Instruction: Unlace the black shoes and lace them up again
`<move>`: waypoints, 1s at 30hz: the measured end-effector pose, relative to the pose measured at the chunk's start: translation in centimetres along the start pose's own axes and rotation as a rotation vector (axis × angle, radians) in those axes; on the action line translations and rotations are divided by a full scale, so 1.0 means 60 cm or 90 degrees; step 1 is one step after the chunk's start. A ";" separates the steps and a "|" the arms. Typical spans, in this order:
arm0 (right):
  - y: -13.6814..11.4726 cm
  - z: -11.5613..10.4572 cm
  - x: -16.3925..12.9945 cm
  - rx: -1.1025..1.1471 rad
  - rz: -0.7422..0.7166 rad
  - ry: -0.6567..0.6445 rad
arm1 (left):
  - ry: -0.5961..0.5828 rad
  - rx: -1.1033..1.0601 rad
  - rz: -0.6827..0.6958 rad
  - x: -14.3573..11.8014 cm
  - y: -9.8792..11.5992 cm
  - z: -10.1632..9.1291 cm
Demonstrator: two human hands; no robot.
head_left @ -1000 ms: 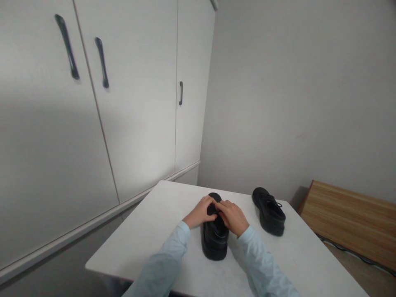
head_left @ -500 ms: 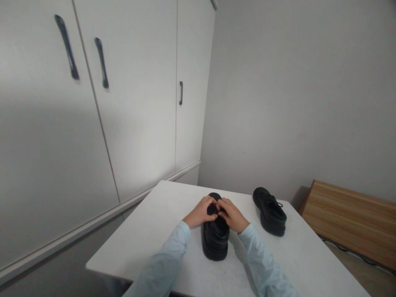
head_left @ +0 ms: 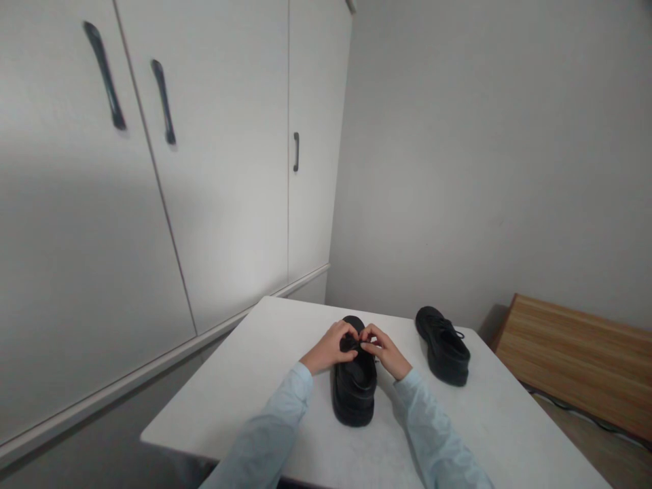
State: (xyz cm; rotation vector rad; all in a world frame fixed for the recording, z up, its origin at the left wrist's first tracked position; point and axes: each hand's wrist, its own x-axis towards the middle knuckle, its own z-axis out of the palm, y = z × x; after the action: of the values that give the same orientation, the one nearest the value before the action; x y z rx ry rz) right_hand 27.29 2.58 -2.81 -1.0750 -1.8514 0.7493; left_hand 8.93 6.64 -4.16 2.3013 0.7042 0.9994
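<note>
Pinching the laces atop the near black shoe, left hand and right hand meet fingertip to fingertip; second shoe sits apart on the white table.

Looking like a room in somebody's home: a white built-in wardrobe is running along the left wall, a small white table is sitting in the corner, and a low wooden bed frame is poking in on the right.

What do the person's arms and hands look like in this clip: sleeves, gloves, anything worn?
Both arms wear long, loose, pale blue sleeves that end at the wrists. The left hand and right hand are bare: no gloves show, and no rings or watch can be made out at this size.
</note>
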 end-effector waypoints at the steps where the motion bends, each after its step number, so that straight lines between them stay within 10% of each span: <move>1: -0.002 0.001 -0.001 -0.004 0.005 0.011 | -0.001 0.002 0.001 0.000 0.000 0.000; 18: -0.020 0.006 -0.010 -0.204 -0.135 0.046 | -0.009 0.003 -0.018 0.001 0.004 -0.003; 30: -0.027 0.004 -0.004 0.142 -0.025 0.198 | -0.005 -0.031 -0.026 0.000 0.005 -0.001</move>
State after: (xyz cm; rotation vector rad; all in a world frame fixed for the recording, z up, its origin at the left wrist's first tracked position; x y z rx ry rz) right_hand 26.54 1.63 -1.70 -0.9496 -1.4845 0.7033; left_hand 8.97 6.42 -3.92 2.2398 0.7126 0.9778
